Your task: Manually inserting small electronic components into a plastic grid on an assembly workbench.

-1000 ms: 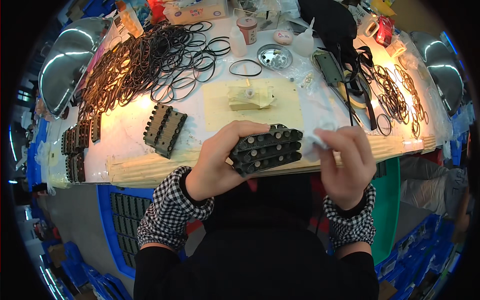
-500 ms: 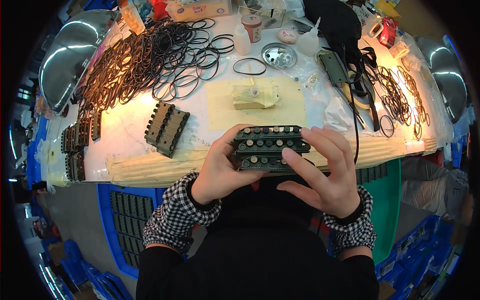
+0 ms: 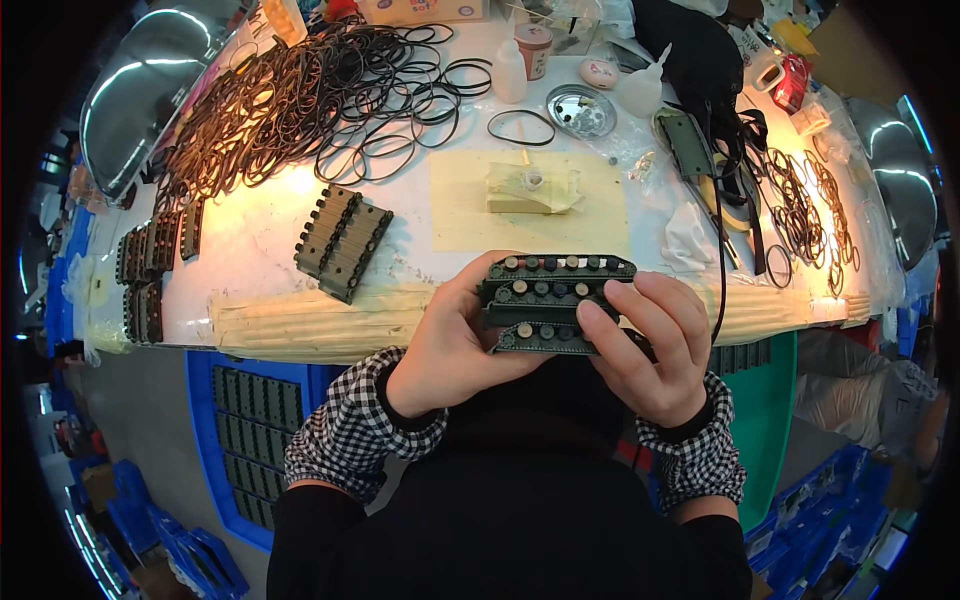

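Note:
Over the table's front edge I hold a small stack of dark green toy tank track pieces (image 3: 548, 290), with rows of round wheels, some tan and some dark, facing up. My left hand (image 3: 440, 345) wraps round the stack's left end, thumb below and fingers partly hidden behind it. At the right end, my right hand (image 3: 655, 350) is closed on the stack, its fingertips on the wheels and its thumb mostly hidden. Similar brownish-green track pieces (image 3: 343, 243) lie side by side on the table to the left, and more small track pieces (image 3: 148, 252) stand at its far left.
A big heap of black rubber bands (image 3: 290, 100) covers the back left; another pile of bands (image 3: 800, 200) lies right. Mid-table are a taped block (image 3: 530, 190), a metal dish (image 3: 582, 112) and a squeeze bottle (image 3: 509, 72). Below the edge are blue (image 3: 205, 420) and green (image 3: 775, 430) bins.
My right hand's fingers have come in from a spread pose and closed on the stack's right end. The stack sits slightly further right and lower, while the whole view has shifted a little.

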The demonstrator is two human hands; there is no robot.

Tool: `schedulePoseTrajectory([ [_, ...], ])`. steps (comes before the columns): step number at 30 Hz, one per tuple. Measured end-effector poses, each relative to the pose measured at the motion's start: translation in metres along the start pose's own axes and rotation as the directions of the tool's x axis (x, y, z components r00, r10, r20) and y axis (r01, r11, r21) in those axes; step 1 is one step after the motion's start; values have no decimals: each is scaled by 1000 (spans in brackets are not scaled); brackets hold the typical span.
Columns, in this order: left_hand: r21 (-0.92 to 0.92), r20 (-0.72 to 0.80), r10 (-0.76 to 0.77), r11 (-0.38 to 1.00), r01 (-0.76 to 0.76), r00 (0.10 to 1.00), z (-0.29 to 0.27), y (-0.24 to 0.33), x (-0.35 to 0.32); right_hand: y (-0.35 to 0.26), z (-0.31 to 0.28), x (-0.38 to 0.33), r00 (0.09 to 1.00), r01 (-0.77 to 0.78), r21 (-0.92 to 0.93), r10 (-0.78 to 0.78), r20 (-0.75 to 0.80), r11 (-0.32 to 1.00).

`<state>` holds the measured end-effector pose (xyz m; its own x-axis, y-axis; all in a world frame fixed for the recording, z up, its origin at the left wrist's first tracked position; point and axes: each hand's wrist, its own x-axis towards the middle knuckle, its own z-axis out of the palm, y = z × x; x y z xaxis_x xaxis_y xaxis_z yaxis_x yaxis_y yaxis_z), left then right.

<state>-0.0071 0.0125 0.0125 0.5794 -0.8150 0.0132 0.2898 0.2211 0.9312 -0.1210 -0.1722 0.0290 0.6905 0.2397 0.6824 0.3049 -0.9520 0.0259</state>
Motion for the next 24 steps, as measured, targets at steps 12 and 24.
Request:
schedulePoseTrajectory([
  [12, 141, 80, 214, 965, -223, 974, 7, 1, -4, -6, 15, -5, 986, 13, -164, -40, -164, 986],
  [24, 72, 62, 60, 995, -64, 996, 6, 0, -6, -8, 14, -8, 986, -16, -244, -25, -165, 970],
])
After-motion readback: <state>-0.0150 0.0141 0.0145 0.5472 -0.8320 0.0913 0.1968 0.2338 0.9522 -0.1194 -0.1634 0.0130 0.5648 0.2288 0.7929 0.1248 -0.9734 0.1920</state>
